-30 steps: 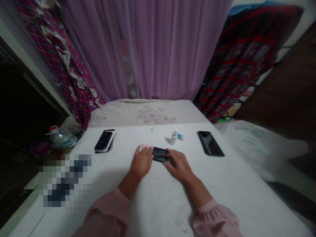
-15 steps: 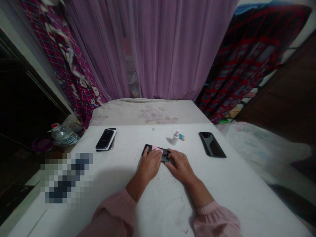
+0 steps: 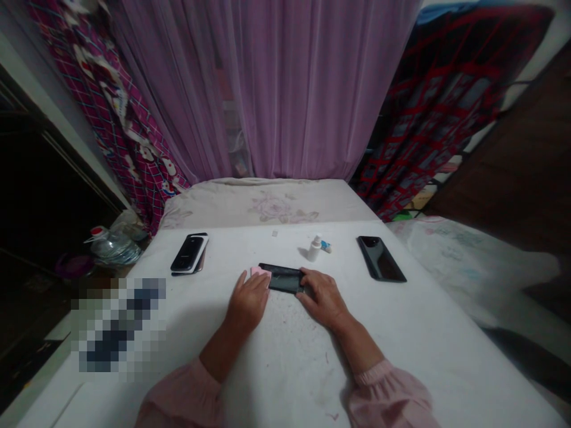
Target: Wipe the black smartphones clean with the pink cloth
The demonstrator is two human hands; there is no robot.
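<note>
A dark smartphone (image 3: 284, 279) lies flat on the white-covered table in front of me. My right hand (image 3: 325, 297) grips its right end between thumb and fingers. At the phone's left end, my left hand (image 3: 248, 302) presses a small pink cloth (image 3: 261, 273) under its fingers, which hide part of it. Behind the phone stands a small white spray bottle (image 3: 314, 248), with a little blue-and-white packet (image 3: 326, 245) beside it.
Stacked phones (image 3: 190, 254) lie at the left, and a large dark tablet-like device (image 3: 381, 259) at the right. A tiny pale square (image 3: 275, 233) sits farther back. A water bottle (image 3: 111, 245) stands beyond the table's left edge. Purple curtains (image 3: 303, 89) hang behind.
My left hand has slid the pink cloth leftward, from the phone's middle to its left end, baring more of the screen. My right hand keeps hold of the right end.
</note>
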